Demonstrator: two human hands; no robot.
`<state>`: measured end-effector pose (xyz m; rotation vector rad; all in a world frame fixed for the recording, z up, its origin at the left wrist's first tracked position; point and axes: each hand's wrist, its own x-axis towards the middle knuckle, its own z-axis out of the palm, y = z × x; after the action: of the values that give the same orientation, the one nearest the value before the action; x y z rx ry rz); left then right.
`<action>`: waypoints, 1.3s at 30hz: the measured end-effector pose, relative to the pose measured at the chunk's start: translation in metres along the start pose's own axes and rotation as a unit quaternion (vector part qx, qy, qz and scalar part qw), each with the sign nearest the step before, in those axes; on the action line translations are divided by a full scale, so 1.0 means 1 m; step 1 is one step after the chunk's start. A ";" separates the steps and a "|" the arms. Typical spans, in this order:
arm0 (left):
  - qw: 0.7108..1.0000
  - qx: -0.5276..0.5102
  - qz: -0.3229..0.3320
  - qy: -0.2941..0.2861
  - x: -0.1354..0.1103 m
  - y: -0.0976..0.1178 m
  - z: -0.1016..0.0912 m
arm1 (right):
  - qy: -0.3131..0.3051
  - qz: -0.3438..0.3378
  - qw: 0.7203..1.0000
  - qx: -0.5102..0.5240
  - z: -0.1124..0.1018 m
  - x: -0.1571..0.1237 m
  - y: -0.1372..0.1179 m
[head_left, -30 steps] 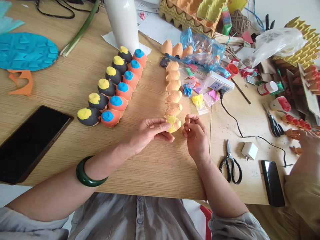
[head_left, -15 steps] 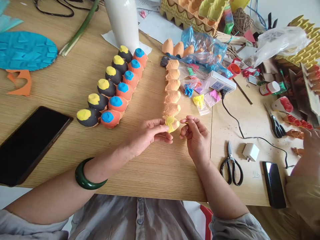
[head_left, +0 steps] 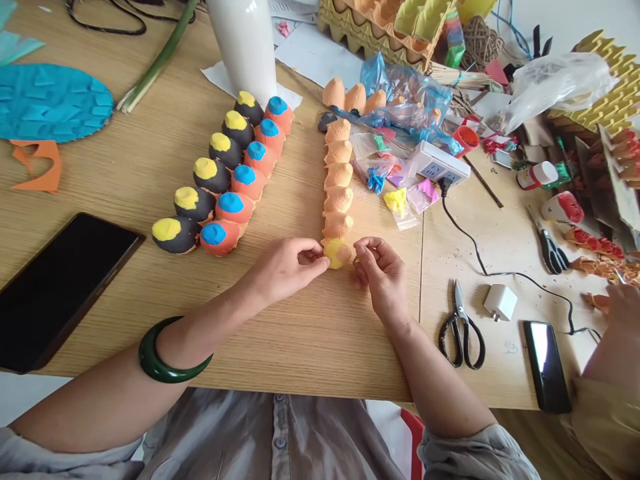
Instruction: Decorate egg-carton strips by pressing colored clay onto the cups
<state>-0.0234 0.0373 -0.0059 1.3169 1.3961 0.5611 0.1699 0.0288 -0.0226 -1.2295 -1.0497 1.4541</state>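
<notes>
An orange egg-carton strip (head_left: pixel 339 199) runs away from me along the table, its cups facing down. Yellow clay (head_left: pixel 334 255) covers part of the nearest cup. My left hand (head_left: pixel 293 268) pinches the left edge of that end cup between thumb and fingers. Just right of the cup is my right hand (head_left: pixel 384 277), its thumb and finger closed on a small bit of yellow clay (head_left: pixel 357 261), mostly hidden. To the left lie a black egg-carton strip (head_left: pixel 203 200) with yellow tops and a red-orange one (head_left: pixel 243 208) with blue tops.
Scissors (head_left: pixel 461 330), a charger (head_left: pixel 501 302) and a phone (head_left: pixel 547 367) lie to the right. Behind them are a power strip (head_left: pixel 435 163) and yellow clay in a packet (head_left: pixel 397 201). A large black phone (head_left: pixel 67 290) lies left. Another person's hand (head_left: pixel 623 320) works at far right.
My left hand has moved from over the end cup to its left edge. The yellow clay now lies flatter and rounder on the cup. The strip has shifted slightly left.
</notes>
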 end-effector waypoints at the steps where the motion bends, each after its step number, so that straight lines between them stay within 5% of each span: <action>1: 0.997 0.068 0.019 0.027 -0.001 -0.001 -0.002 | 0.009 -0.011 1.000 -0.004 -0.001 0.001 0.001; 4: 0.971 0.215 0.041 0.092 -0.002 -0.002 -0.007 | 0.021 -0.033 0.999 0.000 -0.003 0.002 0.002; 7: 0.949 0.257 0.091 0.156 -0.005 -0.002 -0.007 | 0.003 -0.023 0.999 0.035 -0.003 0.003 0.001; 10: 0.944 0.180 0.200 0.193 -0.008 -0.001 -0.002 | -0.032 -0.018 0.997 0.069 -0.002 0.002 0.000; 15: 0.928 0.059 0.325 0.172 -0.009 0.000 0.007 | -0.073 -0.051 0.994 0.058 -0.003 -0.002 0.000; 23: 0.901 0.082 0.399 0.150 -0.008 -0.005 0.009 | -0.122 -0.064 0.990 -0.012 -0.001 -0.013 -0.008; 39: 0.894 0.090 0.403 0.176 -0.011 -0.001 0.008 | -0.118 -0.033 0.992 -0.037 0.001 -0.012 -0.011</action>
<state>-0.0185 0.0244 -0.0056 2.0273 1.1481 1.2995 0.1711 0.0196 -0.0091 -1.0808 -1.3012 1.5490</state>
